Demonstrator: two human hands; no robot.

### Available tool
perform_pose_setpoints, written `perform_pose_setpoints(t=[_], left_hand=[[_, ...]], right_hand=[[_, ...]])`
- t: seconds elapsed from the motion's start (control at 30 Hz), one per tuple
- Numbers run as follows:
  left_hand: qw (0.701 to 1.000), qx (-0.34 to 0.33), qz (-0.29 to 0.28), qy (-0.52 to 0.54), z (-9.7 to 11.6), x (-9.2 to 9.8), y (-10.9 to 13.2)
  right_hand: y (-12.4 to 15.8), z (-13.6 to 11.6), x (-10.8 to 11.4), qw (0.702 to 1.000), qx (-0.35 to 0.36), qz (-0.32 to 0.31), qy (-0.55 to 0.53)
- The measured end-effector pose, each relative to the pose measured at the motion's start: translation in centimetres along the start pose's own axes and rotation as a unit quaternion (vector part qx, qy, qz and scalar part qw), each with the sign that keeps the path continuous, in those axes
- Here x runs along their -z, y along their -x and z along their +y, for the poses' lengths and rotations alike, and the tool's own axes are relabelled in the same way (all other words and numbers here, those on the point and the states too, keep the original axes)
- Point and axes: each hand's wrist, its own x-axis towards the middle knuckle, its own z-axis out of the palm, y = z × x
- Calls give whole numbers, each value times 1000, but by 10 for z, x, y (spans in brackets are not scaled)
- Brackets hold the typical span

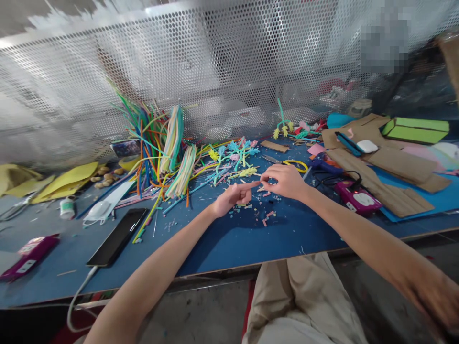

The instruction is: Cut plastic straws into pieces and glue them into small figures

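Observation:
Over the blue table my left hand is closed, its index finger reaching out to the right and the other fingers curled in. My right hand is closed in a pinch at the tip of that index finger. Whatever either hand holds is too small or hidden to make out. Short pink and yellow snippets lie scattered below the hands. Just behind them are fuzzy pipe-cleaner flowers in blue, pink and yellow. Scissors with yellow handles rest beyond my right hand.
Bundles of pipe cleaners stand at the back left. A phone with a cable lies front left. To the right are a magenta device, cardboard pieces and a green box. A perforated metal panel borders the table's back.

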Motion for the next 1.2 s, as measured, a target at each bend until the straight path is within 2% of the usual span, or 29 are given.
perform_pose_setpoints(t=[0.37, 1.2], left_hand=[[1000, 7, 10, 9, -1, -1, -1], [999, 18, 35, 3, -3, -2, -1]], right_hand=[[-1, 0, 2, 998, -43, 5, -53], [-1, -3, 4, 995, -49, 12, -80]])
